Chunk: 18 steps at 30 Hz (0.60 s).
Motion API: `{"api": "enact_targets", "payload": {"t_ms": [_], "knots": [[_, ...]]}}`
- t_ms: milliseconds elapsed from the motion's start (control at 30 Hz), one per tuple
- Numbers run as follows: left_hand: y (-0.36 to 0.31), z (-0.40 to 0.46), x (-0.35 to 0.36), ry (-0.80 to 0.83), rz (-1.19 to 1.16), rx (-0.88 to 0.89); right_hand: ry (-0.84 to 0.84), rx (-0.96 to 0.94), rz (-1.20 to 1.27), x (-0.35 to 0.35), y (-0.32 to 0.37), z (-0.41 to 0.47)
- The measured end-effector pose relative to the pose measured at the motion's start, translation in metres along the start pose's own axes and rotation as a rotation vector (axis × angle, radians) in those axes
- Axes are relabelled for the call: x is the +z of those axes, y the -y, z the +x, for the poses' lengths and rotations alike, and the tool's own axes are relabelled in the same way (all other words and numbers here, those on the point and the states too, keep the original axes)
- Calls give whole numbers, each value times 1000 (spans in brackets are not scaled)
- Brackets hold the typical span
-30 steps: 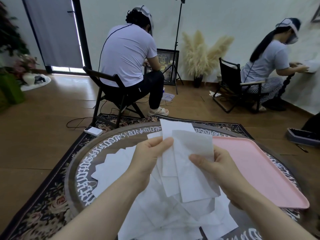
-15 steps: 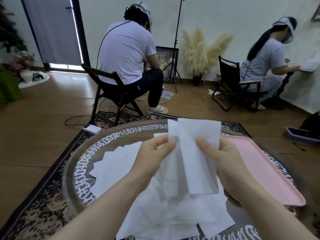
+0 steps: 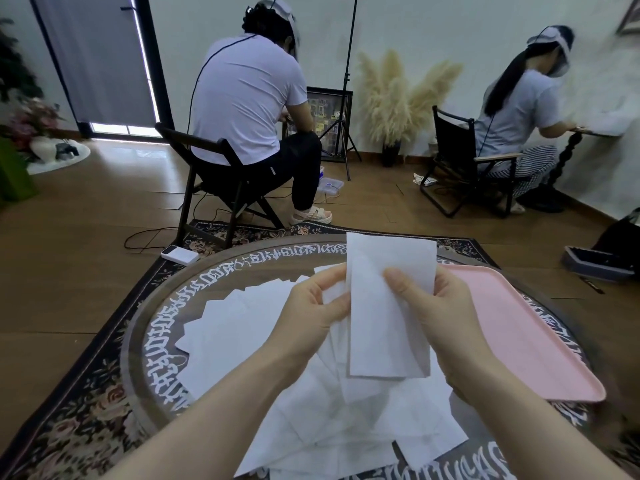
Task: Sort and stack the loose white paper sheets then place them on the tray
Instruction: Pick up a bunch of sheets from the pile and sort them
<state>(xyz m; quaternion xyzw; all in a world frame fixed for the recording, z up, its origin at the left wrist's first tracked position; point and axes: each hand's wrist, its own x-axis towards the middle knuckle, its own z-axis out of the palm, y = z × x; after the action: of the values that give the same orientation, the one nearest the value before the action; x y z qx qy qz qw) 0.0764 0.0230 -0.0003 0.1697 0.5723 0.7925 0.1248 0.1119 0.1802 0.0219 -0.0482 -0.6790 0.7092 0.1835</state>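
Observation:
I hold a small upright stack of white paper sheets (image 3: 384,323) above the round table. My right hand (image 3: 440,317) pinches its right side, thumb on the front face. My left hand (image 3: 318,306) pinches the left edge, where a sheet sticks out sideways. Several loose white sheets (image 3: 242,327) lie scattered and overlapping on the table under and to the left of my hands. The pink tray (image 3: 519,334) lies on the table's right side with nothing on the part I can see.
The round dark table (image 3: 221,271) has white lettering round its rim and stands on a floral rug (image 3: 79,403). Two people sit on chairs beyond it, backs turned. A white box (image 3: 180,254) and cables lie on the wooden floor at left.
The held sheets have been drawn together into one squarer upright stack. Both hands have closed in on its sides, and my view has tilted slightly.

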Motion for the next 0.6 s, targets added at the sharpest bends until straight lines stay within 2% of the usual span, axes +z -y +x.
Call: {"api": "enact_targets", "payload": {"t_ms": [600], "knots": [[-4,-3,4,33,-68,-34,-70,-37,-2,4,-2,0]]}}
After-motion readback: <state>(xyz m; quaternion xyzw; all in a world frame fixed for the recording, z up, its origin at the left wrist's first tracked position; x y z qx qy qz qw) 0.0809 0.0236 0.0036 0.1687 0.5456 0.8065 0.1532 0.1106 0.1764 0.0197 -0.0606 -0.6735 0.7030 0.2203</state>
